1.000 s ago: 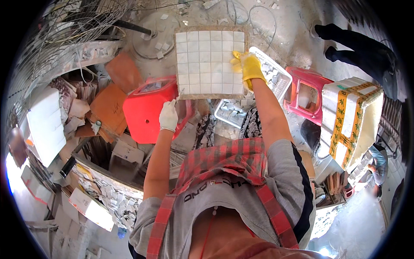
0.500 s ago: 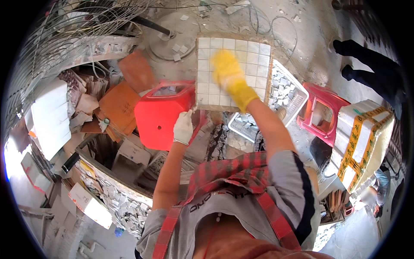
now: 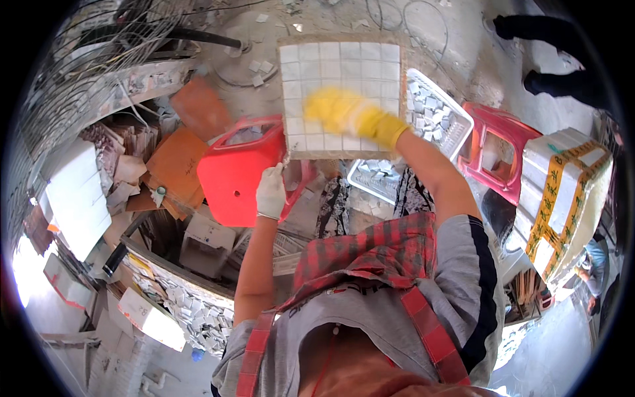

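Note:
A square board (image 3: pixel 344 156) covered with a grid of white tiles (image 3: pixel 340 63) is in front of me. My left hand (image 3: pixel 271 190), in a white glove, is closed at the board's near left corner, its fingertips partly hidden. My right hand (image 3: pixel 347 112), in a yellow glove, is over the lower middle of the tiles. Motion blurs its fingers, so their shape does not show, nor does anything held in them.
A red plastic stool (image 3: pixel 228 169) is left of the board. Right of it are a white basket (image 3: pixel 456 142) of small tiles, another red stool (image 3: pixel 522 139) and a taped foam box (image 3: pixel 562 198). Orange boards (image 3: pixel 175 165) lean left. A person's dark-clothed legs (image 3: pixel 562 86) show far right.
My right hand has swept nearer and leftward across the tiles, turning more sideways. My left hand keeps to the same corner. The whole view has shifted slightly.

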